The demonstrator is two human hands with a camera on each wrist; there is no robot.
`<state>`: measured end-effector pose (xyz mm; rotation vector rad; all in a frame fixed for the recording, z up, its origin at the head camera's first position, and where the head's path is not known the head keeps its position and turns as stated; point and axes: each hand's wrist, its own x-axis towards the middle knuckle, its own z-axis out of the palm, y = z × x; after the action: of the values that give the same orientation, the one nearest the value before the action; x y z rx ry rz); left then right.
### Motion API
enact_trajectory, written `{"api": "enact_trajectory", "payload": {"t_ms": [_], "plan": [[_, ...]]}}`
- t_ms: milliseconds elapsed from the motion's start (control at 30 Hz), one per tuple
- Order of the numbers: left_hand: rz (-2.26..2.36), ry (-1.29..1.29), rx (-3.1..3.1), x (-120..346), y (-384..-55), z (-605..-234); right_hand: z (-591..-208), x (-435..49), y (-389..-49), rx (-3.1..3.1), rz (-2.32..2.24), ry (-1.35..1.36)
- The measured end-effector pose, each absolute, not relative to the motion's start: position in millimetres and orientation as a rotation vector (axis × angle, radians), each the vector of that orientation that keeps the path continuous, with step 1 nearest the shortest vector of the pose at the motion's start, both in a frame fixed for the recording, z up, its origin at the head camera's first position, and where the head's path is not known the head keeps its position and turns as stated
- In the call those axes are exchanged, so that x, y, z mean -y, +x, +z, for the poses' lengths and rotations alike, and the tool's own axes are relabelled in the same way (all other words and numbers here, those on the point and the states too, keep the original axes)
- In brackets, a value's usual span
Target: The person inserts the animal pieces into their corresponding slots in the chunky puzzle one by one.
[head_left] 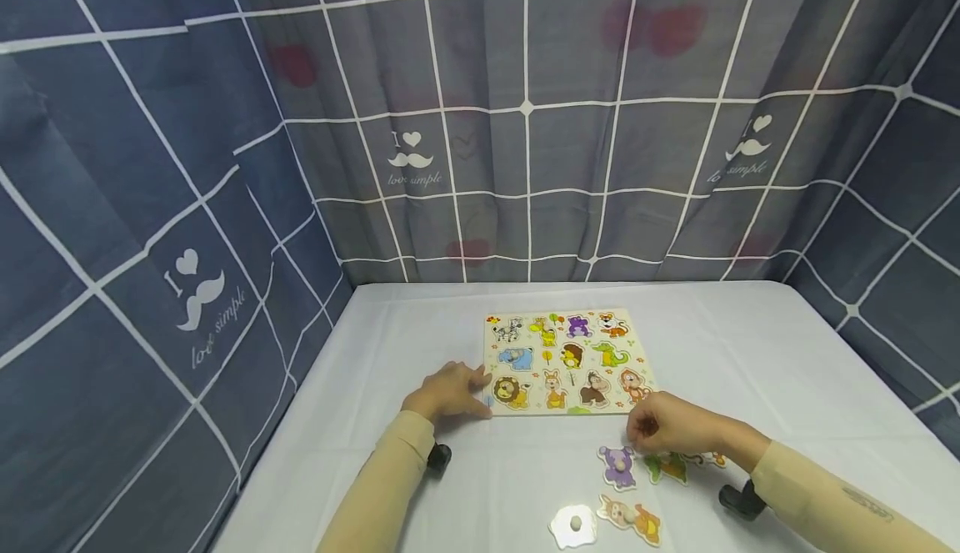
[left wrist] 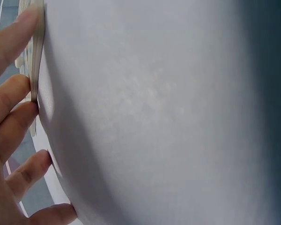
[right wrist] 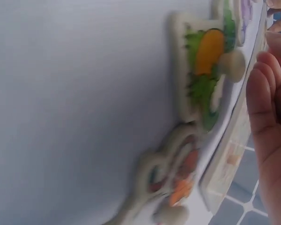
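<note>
Left hand: the left hand [head_left: 450,392] lies with its fingers spread wide, closing on nothing; some fingertips touch the side of the puzzle board, and in the left wrist view the lower two fingers rest on the cloth
Right hand: the right hand [head_left: 675,424] has its fingers curled in, a narrow shape; whether the fingertips hold anything I cannot tell
Puzzle board: the puzzle board [head_left: 536,403] lies flat just to the right of the left hand, touching it, and reaches across to the right hand, which covers its near right corner
Board pictures: zebra [head_left: 507,330], giraffe [head_left: 543,333], hippo and tiger in the row farthest from the hands; elephant, hedgehog and crocodile in the middle; lion [head_left: 511,392], nearest the left hand, then kangaroo, gorilla and monkey, nearest the right hand
Purple piece: the purple piece [head_left: 617,467] lies just below and left of the right hand, picture up, a knob on top
Green piece: the green piece [head_left: 666,467] lies just below the right hand, partly hidden by it in the head view
Orange piece: the orange piece [right wrist: 182,180], knobbed too, lies beside the green one, under the right wrist
Kangaroo piece: the kangaroo piece [head_left: 630,520] lies farther below the right hand, toward the person
White piece: the white piece [head_left: 573,527] lies left of the kangaroo piece, below and left of the right hand, its surface bright with glare
Cloth: the white cloth [head_left: 300,453] spreads beneath both hands
Curtain: the gridded dark curtain [head_left: 487,52] hangs beyond the hands
</note>
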<state>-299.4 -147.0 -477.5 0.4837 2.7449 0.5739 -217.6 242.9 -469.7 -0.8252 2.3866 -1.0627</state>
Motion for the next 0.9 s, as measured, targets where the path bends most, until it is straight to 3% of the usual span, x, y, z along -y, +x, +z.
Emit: {"api": "enact_trajectory", "payload": {"t_ms": [900], "plan": [[0.599, 0.46, -2.737, 147, -297, -475, -476, -269, -199, -2.368, -1.109, -0.772]]}}
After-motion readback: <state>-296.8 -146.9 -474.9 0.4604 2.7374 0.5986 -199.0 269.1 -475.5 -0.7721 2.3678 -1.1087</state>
